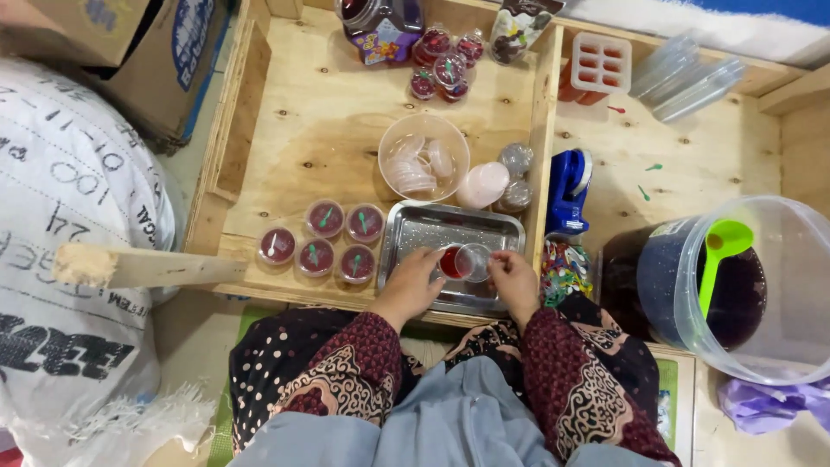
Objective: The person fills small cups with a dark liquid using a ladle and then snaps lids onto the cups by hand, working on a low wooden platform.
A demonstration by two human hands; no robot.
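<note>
While we work over the steel tray, the scene stands like this:
Step in hand: we judge it the closing of one filled cup (453,261), after filling and before it joins the finished ones.
Cup: small, clear, holding dark red jelly, tipped on its side just above the tray (450,227), between both hands.
Left hand (413,281): grip closed on the cup's left side.
Right hand (512,275): fingertips pinched on a clear round lid (475,261) that touches the cup's mouth.
Finished cups (322,237): five sealed ones with small spoons, left of the tray on the wooden tabletop (303,138).
Spare lids: in a clear bowl (424,157) behind the tray.
Bucket (735,285): dark red liquid and a green ladle, far right.
Next move calls for: seating the lid square on the rim and pressing evenly, the cup held level so nothing spills.
</note>
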